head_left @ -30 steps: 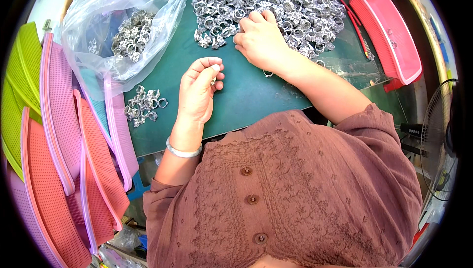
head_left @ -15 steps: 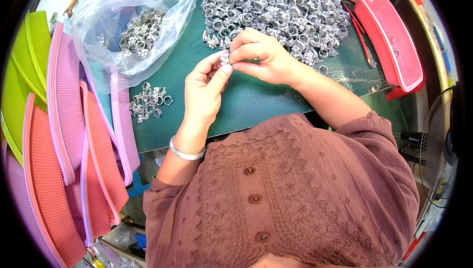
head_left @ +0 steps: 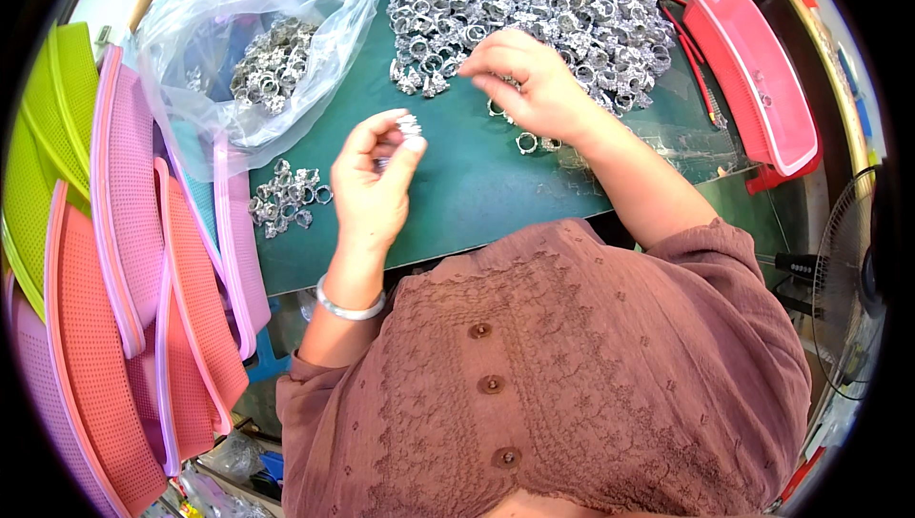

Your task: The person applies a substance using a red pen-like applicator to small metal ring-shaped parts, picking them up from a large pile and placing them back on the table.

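My left hand [head_left: 370, 180] is closed over the dark green tabletop [head_left: 457, 203]. Between its thumb and fingertips sits a silvery ring [head_left: 408, 125], slightly blurred; another bit of silver shows deeper inside the curled fingers. My right hand [head_left: 534, 84] hovers at the front edge of a big heap of silvery rings [head_left: 534, 13]. Its thumb stands apart from the fingers and nothing shows between them. Just under that hand lie a few loose rings [head_left: 527, 143]. A small group of rings [head_left: 290, 198] rests left of my left hand.
A clear plastic bag [head_left: 334, 32] with more rings stands at the far left. Stacked mesh baskets in purple [head_left: 129, 194], orange [head_left: 105, 356] and green [head_left: 57, 118] crowd the left side. Right of the heap are red-handled pliers [head_left: 701, 65] and a pink basket [head_left: 753, 89]; a fan [head_left: 843, 261] stands farther right.
My hands have come apart: the left moved left and slightly down with its ring, the right moved right and up toward the heap. Loose rings now show below my right hand.
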Motion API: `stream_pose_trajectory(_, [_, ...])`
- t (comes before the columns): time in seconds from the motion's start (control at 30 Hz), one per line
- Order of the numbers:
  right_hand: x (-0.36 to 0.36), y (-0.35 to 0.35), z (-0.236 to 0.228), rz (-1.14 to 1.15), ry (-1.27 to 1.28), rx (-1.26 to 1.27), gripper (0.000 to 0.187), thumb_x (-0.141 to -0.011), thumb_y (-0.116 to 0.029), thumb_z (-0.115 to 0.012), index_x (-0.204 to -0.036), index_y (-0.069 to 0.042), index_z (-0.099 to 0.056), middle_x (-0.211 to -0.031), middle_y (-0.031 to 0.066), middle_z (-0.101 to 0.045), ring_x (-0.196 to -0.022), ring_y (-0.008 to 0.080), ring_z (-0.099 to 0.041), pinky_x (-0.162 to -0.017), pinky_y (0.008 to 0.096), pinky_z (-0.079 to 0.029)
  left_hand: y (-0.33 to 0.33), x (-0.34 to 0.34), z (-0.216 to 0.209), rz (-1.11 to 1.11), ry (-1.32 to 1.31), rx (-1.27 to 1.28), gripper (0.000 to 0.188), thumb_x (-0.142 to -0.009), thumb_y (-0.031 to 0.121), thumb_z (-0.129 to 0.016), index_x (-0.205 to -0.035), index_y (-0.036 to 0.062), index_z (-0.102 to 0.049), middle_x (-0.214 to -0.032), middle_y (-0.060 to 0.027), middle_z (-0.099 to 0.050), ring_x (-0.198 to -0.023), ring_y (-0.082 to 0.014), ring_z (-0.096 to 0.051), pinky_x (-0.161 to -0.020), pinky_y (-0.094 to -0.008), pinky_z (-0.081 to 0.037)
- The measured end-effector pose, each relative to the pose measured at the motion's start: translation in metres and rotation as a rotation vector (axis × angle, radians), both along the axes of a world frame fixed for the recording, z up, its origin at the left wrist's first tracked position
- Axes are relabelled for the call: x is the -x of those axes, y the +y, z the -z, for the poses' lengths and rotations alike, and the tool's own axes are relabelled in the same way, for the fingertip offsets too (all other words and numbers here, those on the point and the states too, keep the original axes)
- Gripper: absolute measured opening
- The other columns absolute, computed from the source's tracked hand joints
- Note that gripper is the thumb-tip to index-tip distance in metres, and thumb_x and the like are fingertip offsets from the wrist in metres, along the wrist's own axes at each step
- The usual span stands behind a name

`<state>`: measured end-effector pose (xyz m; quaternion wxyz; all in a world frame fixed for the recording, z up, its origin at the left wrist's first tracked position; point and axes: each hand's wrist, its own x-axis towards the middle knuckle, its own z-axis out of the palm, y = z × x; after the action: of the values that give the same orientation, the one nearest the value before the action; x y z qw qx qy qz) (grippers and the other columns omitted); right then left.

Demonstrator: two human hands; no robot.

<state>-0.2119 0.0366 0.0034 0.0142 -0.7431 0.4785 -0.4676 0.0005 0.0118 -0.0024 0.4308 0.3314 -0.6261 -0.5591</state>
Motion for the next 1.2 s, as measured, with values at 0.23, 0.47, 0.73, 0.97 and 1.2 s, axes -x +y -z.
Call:
stream_pose_trajectory(0.23, [0.008, 0.009, -0.001, 0.172, 0.481, -0.17, 0.006, -0.068, -0.007, -0.06, -0.074, -0.006, -0.061, -0.085, 0.0037, -0.052, -0.087, 0.0212, -0.047, -0.078, 0.0337, -0.035, -0.027, -0.07, -0.007, -0.467, -0.967, 0.609, 0.022, -0.072, 0.016, -0.065, -0.09, 0.0037, -0.061, -0.088, -0.0084, -0.055, -0.073, -0.0211, -0.054, -0.066, -0.0309, -0.044])
stream_pose_trajectory(0.47, [-0.002, 0.007, 0.004, 0.309, 0.688, -0.139, 0.008, -0.062, -0.01, -0.056, -0.058, -0.007, -0.062, -0.08, 0.0039, -0.051, -0.085, 0.0213, -0.045, -0.075, 0.034, -0.035, -0.023, -0.08, -0.008, -0.475, -1.17, 0.609, 0.025, -0.072, 0.018, -0.064, -0.092, 0.0043, -0.059, -0.092, -0.0104, -0.055, -0.085, -0.0289, -0.055, -0.072, -0.0367, -0.045])
stream_pose_trajectory(0.73, [-0.006, 0.007, 0.002, 0.056, 0.386, -0.078, 0.01, -0.064, -0.005, -0.061, -0.074, -0.006, -0.061, -0.092, 0.0046, -0.053, -0.093, 0.024, -0.045, -0.079, 0.0347, -0.038, -0.019, -0.044, 0.001, -0.2, -0.586, 0.345, 0.026, -0.076, 0.017, -0.065, -0.096, 0.0013, -0.06, -0.085, -0.0071, -0.057, -0.073, -0.0152, -0.056, -0.063, -0.0254, -0.045])
stream_pose_trajectory(0.97, [-0.023, 0.012, -0.011, -0.222, 0.113, 0.102, 0.014, -0.07, -0.007, -0.066, -0.082, -0.008, -0.061, -0.088, 0.0051, -0.054, -0.085, 0.0245, -0.05, -0.073, 0.0339, -0.043, 0.005, 0.003, -0.008, 0.278, -0.059, -0.343, 0.023, -0.084, 0.017, -0.059, -0.102, 0.0012, -0.058, -0.079, 0.0025, -0.057, -0.062, -0.0019, -0.043, -0.054, -0.0156, -0.034])
stream_pose_trajectory(1.2, [-0.02, 0.013, -0.006, -0.272, -0.107, -0.034, 0.02, -0.069, -0.005, -0.066, -0.088, -0.006, -0.061, -0.091, 0.0071, -0.056, -0.084, 0.0233, -0.053, -0.073, 0.0324, -0.043, 0.007, 0.011, -0.002, 0.134, -0.025, 0.052, 0.025, -0.077, 0.004, -0.065, -0.099, -0.0012, -0.057, -0.082, 0.0016, -0.056, -0.065, -0.0023, -0.045, -0.058, -0.0159, -0.039])
